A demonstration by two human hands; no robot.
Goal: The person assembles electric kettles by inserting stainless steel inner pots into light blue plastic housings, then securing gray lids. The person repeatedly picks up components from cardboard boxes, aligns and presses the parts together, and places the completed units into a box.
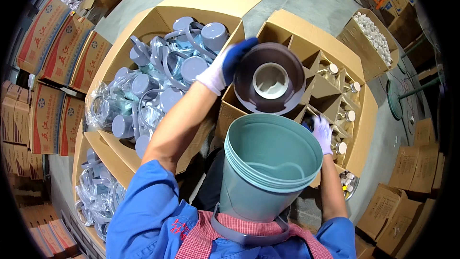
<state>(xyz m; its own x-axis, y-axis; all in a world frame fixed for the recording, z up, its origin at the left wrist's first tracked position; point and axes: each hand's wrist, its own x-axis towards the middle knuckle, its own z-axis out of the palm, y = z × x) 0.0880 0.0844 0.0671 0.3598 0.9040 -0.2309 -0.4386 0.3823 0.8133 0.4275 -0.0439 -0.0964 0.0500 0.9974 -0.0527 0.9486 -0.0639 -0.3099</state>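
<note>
My left hand (235, 64), in a white and blue work glove, grips the rim of a dark, flared round part (244, 84) with a pale cup-like centre (270, 80). It is held over the near left part of a divided carton (292, 24). My right hand (322, 132), gloved alike, reaches down at that carton's compartments; its fingers are mostly hidden. Close to my chest stands a teal bucket-shaped vessel (273, 163) with a ribbed rim, its opening facing up. A grey curved handle (251, 240) shows below it.
Left is an open carton (206, 2) of grey-blue plastic cups with handles (194, 69), some bagged. White-capped bottles (350, 115) fill the divided carton's right side. Small white pieces (373, 36) fill a box at the back right. Stacked cartons (45, 120) stand far left, more (407, 163) at right.
</note>
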